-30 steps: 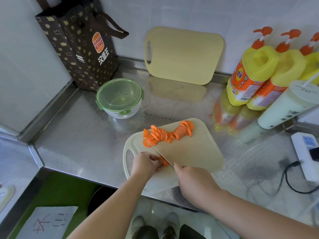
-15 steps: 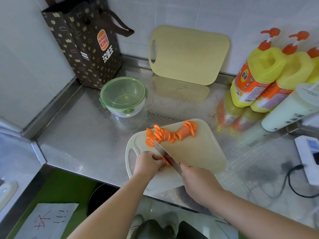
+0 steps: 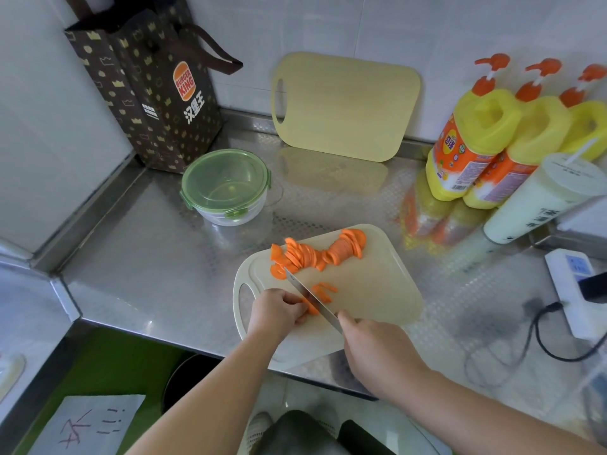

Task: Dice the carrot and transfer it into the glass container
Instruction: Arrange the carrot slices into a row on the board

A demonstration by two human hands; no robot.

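**Carrot: slices being cut into strips, dice not yet made**

- Left hand: fingers curled, pinching a small carrot stack onto the cutting board.
- Right hand: fingers wrapped round the handle of the knife; the blade lies close beside the left fingertips.
- Cut strips: just across the blade from the left fingers.
- Fanned slices: uncut, beyond the knife tip.
- Glass container: well apart from both hands, its lid on (green, clipped).
- Handling note: tuck the fingertips back and let the knuckles guide the blade. Cut narrow, even strips, then turn them and cut crosswise.
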